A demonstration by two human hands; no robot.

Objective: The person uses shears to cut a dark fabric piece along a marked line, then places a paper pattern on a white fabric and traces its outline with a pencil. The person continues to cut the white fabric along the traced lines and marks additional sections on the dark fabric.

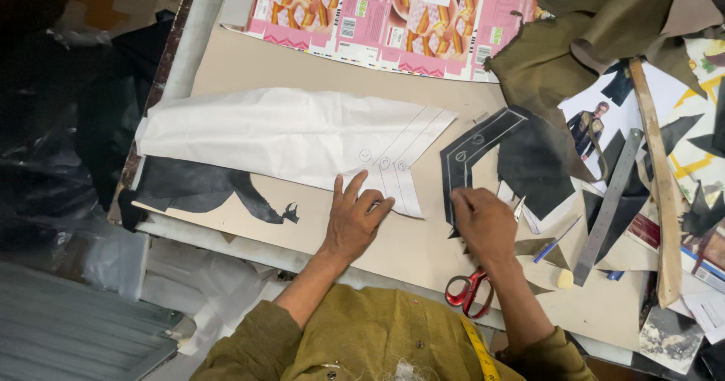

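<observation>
Both forearms reach forward from olive sleeves, bare from the elbow down. The left hand (355, 216) lies palm down, fingers spread and pointing up and to the right, index finger bent. The right hand (483, 222) is loosely curled, knuckles up, fingertips pinched together at its far left edge.

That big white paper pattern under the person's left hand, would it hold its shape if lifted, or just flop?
The white paper pattern would probably flop: it is thin and wrinkled, and lies limp over the black fabric. It looks light for its size, so a push would likely slide or buckle it. The left hand pressing its ruled end suggests that it shifts easily. It could tear if tugged.
</observation>
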